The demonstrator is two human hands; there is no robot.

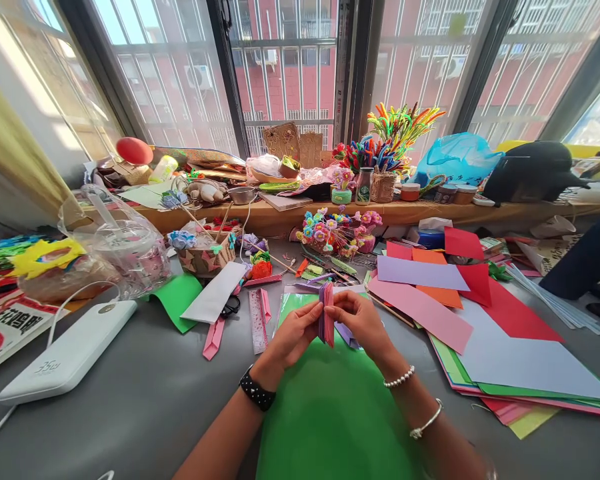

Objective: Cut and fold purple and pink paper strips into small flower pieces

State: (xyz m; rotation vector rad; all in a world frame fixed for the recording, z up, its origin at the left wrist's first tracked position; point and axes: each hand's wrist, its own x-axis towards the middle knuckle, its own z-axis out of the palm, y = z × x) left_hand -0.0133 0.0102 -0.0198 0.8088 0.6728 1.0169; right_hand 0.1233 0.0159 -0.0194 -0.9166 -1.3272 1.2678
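Both hands, left hand (295, 333) & right hand (363, 319), pinch a folded pink paper strip (326, 321) upright btwn them, grip closed on it. It's held just above a green sheet (330, 413) on the grey surface (145, 393), w/ a ruler (257, 320) near the left.

At the lower left of the frame, the white power bank (67, 352) bears a faint grey mark that looks like "35W". Left of it, a printed sheet (7, 328) shows large black Chinese characters, too cut off and skewed to read reliably.
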